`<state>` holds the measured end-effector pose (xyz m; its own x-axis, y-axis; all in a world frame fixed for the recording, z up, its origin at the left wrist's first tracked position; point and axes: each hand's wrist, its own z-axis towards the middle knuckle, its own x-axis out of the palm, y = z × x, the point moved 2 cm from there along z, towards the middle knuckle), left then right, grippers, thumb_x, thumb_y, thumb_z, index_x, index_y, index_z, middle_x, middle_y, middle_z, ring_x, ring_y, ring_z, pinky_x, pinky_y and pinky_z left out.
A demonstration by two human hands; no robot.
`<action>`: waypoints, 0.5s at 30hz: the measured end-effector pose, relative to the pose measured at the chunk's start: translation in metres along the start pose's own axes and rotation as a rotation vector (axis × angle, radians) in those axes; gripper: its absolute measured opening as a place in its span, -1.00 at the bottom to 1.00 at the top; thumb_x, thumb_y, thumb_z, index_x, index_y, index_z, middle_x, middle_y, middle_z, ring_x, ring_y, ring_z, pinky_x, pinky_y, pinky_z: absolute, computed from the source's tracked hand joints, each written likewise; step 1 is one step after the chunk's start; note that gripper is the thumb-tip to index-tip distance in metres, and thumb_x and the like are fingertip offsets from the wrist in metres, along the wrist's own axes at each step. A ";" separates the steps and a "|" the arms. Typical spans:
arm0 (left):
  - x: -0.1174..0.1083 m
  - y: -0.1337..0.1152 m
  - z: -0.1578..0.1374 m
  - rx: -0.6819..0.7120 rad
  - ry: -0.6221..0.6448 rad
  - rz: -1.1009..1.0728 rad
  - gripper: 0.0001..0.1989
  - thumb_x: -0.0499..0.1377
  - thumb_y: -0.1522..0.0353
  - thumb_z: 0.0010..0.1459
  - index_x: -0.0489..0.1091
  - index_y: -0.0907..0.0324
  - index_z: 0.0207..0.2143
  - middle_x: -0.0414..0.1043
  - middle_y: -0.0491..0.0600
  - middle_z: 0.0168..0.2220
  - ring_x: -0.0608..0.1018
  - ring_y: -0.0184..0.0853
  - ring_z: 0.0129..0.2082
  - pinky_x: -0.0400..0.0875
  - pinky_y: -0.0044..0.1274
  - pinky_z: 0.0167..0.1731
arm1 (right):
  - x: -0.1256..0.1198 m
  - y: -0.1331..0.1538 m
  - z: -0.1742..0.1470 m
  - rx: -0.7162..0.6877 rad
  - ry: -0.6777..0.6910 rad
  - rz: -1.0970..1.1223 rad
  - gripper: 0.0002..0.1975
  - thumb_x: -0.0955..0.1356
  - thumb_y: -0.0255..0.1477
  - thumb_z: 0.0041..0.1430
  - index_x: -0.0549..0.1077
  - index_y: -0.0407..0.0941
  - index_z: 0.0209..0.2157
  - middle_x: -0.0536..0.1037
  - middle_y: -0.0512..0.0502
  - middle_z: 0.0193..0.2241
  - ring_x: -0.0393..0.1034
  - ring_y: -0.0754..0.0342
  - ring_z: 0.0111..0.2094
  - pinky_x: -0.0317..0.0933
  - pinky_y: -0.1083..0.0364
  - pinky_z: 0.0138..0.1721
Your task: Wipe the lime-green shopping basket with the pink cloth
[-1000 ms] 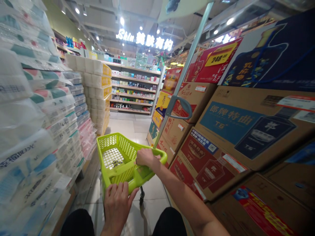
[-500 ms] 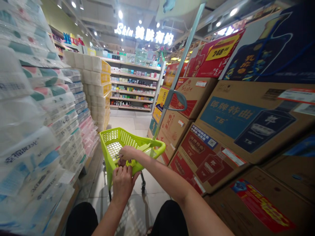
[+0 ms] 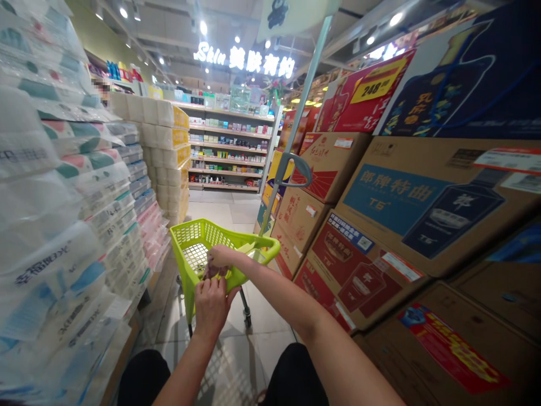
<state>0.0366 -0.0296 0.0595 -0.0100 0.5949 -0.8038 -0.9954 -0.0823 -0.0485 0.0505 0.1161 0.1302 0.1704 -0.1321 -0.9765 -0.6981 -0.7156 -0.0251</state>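
A small lime-green shopping cart point(image 3: 186, 282) with a grid-patterned basket stands right in front of my knees. My left hand point(image 3: 210, 301) has its fingers hooked over the cart's near rim. Reaching across from the right, my right hand point(image 3: 220, 255) is closed, knuckles up, just inside that rim. Under its fingers shows a crumpled, dark brownish-purple cloth-like item point(image 3: 216, 270), whose kind I cannot make out. My right fingertips are mostly hidden. From the cart's right side rises a slanted metal pole point(image 3: 298, 115) with a grey loop handle point(image 3: 301, 170) partway up.
Plastic-wrapped tissue packs point(image 3: 97, 180) are stacked along the left. Printed cardboard cartons point(image 3: 380, 192) form a wall on the right. Tiled floor point(image 3: 211, 208) runs ahead to shelves of small boxes point(image 3: 230, 144) under a lit sign. A pale flag point(image 3: 291, 17) hangs atop the pole.
The right hand has lifted slightly, and more of the purple item shows beneath it. The left hand stays on the rim. The pole and handle appear shifted left in view.
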 end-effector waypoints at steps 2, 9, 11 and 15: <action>0.000 0.003 0.000 0.000 0.001 0.010 -0.67 -0.01 0.15 0.28 0.40 0.19 -0.25 0.41 0.04 -0.36 0.40 -0.17 -0.27 0.17 -0.33 -0.14 | -0.009 0.002 -0.003 -0.026 -0.053 0.011 -0.83 0.38 -0.38 0.20 0.54 -0.11 -0.18 0.57 -0.05 -0.21 0.47 0.10 -0.20 0.31 0.19 -0.20; -0.001 0.012 0.003 -0.031 0.023 0.027 -0.60 -0.06 0.10 0.29 0.39 0.18 -0.31 0.41 0.05 -0.37 0.41 -0.15 -0.26 0.17 -0.33 -0.14 | -0.007 -0.013 -0.042 0.144 -0.198 -0.047 -0.81 0.32 -0.43 0.22 0.55 -0.20 -0.23 0.51 -0.32 -0.14 0.39 -0.17 -0.07 0.26 -0.14 -0.05; -0.001 0.013 0.006 -0.032 0.022 0.021 -0.59 -0.07 0.09 0.29 0.40 0.18 -0.31 0.42 0.06 -0.37 0.41 -0.15 -0.26 0.17 -0.33 -0.14 | 0.008 -0.015 -0.053 0.129 -0.229 -0.049 -0.82 0.31 -0.46 0.20 0.54 -0.15 -0.21 0.50 -0.27 -0.12 0.36 -0.16 -0.05 0.22 -0.18 -0.01; -0.002 0.014 0.009 -0.030 0.024 0.007 -0.59 -0.05 0.09 0.28 0.42 0.19 -0.31 0.43 0.08 -0.37 0.40 -0.14 -0.27 0.17 -0.33 -0.16 | 0.022 -0.041 -0.068 0.156 -0.337 -0.003 -0.70 0.21 -0.44 0.29 0.47 0.00 -0.03 0.45 -0.15 -0.04 0.29 -0.06 0.00 0.21 -0.03 0.01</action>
<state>0.0214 -0.0246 0.0656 -0.0146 0.5747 -0.8182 -0.9920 -0.1109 -0.0602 0.1304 0.0958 0.1242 -0.0474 0.1218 -0.9914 -0.7999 -0.5991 -0.0354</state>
